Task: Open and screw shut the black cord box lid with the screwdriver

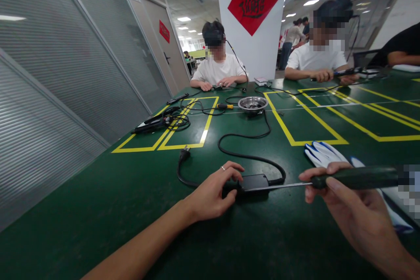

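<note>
A black box-shaped device (256, 182) with cords at both ends lies on the green table. My left hand (215, 192) grips its left end, thumb on the near side and fingers over the top. In my right hand (352, 201) is a screwdriver (357, 178) with a dark green handle, held nearly level. Its thin metal shaft points left, and the tip reaches the device's near edge close to my left fingers. Whether the tip sits in a screw cannot be made out. A black plug (185, 153) lies beyond my left forearm.
White-and-blue gloves (324, 154) lie behind my right hand. Farther back are a metal bowl (253, 104) with small parts, a yellow-black screwdriver (225, 106) and coiled black cables (177, 121). Two people (218, 68) sit across the green table (131, 192), handling items.
</note>
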Action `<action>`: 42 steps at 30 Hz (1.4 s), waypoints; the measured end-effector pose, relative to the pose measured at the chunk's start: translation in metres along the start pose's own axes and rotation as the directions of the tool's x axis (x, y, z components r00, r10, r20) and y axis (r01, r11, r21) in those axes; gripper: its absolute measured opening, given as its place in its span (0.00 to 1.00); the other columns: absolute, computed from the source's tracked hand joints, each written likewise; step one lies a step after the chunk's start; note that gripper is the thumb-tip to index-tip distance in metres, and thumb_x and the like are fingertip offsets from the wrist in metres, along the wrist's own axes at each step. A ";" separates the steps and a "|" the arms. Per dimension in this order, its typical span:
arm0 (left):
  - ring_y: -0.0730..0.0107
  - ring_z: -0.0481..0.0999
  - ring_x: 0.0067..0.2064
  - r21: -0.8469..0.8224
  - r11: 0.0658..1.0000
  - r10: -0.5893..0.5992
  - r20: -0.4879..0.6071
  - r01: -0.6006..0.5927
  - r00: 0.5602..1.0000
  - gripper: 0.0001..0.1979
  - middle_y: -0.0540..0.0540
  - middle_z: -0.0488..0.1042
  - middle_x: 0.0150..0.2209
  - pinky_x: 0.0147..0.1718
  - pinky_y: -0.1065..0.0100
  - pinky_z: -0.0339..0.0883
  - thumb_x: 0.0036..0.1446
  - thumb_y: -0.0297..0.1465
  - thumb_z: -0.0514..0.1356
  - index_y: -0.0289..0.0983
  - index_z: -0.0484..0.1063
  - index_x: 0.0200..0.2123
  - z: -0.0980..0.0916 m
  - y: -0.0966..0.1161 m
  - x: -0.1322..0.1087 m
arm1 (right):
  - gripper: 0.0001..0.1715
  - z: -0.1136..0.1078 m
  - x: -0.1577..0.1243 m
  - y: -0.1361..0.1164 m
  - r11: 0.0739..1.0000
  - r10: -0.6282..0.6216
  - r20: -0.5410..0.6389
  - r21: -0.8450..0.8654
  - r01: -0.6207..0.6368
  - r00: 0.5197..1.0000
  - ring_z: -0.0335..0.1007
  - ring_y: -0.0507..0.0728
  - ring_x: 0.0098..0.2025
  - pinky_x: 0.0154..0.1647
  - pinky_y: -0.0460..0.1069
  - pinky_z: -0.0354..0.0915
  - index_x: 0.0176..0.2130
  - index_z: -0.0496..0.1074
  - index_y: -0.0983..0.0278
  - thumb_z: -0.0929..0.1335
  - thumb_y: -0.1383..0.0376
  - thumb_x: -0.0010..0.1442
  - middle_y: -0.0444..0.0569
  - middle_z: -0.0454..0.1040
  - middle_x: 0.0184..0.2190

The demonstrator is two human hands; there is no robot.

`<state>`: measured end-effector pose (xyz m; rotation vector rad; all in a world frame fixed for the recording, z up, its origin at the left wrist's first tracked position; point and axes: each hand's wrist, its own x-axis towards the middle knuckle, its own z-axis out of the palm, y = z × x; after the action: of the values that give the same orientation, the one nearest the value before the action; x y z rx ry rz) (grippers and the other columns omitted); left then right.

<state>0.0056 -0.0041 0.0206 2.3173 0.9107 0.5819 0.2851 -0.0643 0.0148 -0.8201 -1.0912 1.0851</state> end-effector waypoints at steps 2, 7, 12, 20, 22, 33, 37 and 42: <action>0.59 0.65 0.54 -0.001 1.000 0.003 0.001 -0.003 1.000 0.18 0.42 0.62 0.55 0.53 0.57 0.61 0.51 0.19 0.55 0.39 0.62 0.45 0.000 0.000 0.000 | 0.08 0.001 0.001 -0.001 1.000 0.008 -0.003 -0.008 -0.008 1.000 0.73 0.54 0.29 0.30 0.51 0.72 0.42 0.65 0.58 0.63 0.67 0.61 0.50 0.76 0.39; 0.60 0.65 0.55 0.009 1.000 0.011 0.007 -0.011 1.000 0.18 0.42 0.62 0.56 0.54 0.58 0.61 0.52 0.20 0.55 0.40 0.62 0.45 0.001 -0.001 0.000 | 0.08 -0.001 0.001 0.001 1.000 0.019 0.015 -0.013 -0.019 1.000 0.73 0.54 0.29 0.31 0.51 0.72 0.43 0.65 0.58 0.63 0.66 0.61 0.49 0.76 0.39; 0.60 0.64 0.56 0.053 0.998 0.044 0.024 -0.045 0.999 0.15 0.43 0.62 0.55 0.56 0.58 0.59 0.52 0.20 0.55 0.39 0.65 0.43 0.000 0.001 0.001 | 0.08 -0.001 0.000 0.000 1.000 0.024 -0.013 0.001 -0.024 1.000 0.73 0.54 0.29 0.30 0.50 0.71 0.42 0.66 0.58 0.63 0.67 0.60 0.49 0.77 0.39; 0.59 0.65 0.55 0.062 0.997 0.035 -0.001 -0.034 0.999 0.16 0.44 0.63 0.53 0.56 0.57 0.60 0.52 0.20 0.54 0.39 0.65 0.43 -0.004 0.001 0.001 | 0.06 0.000 0.003 -0.006 0.998 0.030 -0.082 0.052 -0.026 0.996 0.73 0.54 0.30 0.33 0.51 0.72 0.40 0.66 0.59 0.63 0.66 0.60 0.51 0.76 0.40; 0.60 0.65 0.54 0.067 0.997 0.025 -0.019 -0.024 1.000 0.15 0.44 0.63 0.52 0.55 0.58 0.61 0.53 0.20 0.53 0.39 0.65 0.43 -0.004 -0.001 0.001 | 0.07 0.000 0.002 -0.005 0.998 0.036 -0.083 0.051 -0.032 0.996 0.73 0.54 0.31 0.34 0.51 0.72 0.40 0.66 0.59 0.63 0.66 0.60 0.51 0.76 0.41; 0.61 0.66 0.52 0.050 0.997 0.051 -0.013 -0.050 0.999 0.13 0.43 0.64 0.50 0.54 0.60 0.60 0.55 0.23 0.56 0.39 0.66 0.44 -0.004 0.000 0.002 | 0.07 0.002 0.001 -0.004 0.997 0.028 -0.066 0.068 -0.024 0.997 0.73 0.54 0.31 0.35 0.52 0.72 0.41 0.66 0.58 0.62 0.67 0.60 0.51 0.76 0.41; 0.61 0.66 0.52 0.045 0.998 0.053 -0.014 -0.053 0.998 0.11 0.43 0.64 0.50 0.54 0.60 0.60 0.56 0.24 0.57 0.38 0.66 0.44 -0.004 0.001 0.002 | 0.07 0.003 0.001 -0.004 0.997 0.032 -0.058 0.067 -0.028 0.998 0.73 0.55 0.32 0.35 0.52 0.72 0.41 0.65 0.59 0.62 0.67 0.60 0.51 0.76 0.42; 0.62 0.66 0.51 0.041 0.998 0.053 -0.019 -0.053 0.998 0.08 0.43 0.64 0.49 0.53 0.60 0.61 0.58 0.27 0.58 0.38 0.67 0.42 -0.002 -0.002 0.002 | 0.08 0.000 0.001 -0.001 0.998 0.021 -0.027 0.063 -0.019 0.999 0.73 0.55 0.32 0.34 0.52 0.72 0.42 0.65 0.58 0.62 0.68 0.61 0.51 0.76 0.42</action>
<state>0.0046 -0.0002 0.0212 2.3819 0.8798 0.6148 0.2853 -0.0641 0.0163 -0.7948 -1.0229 1.1166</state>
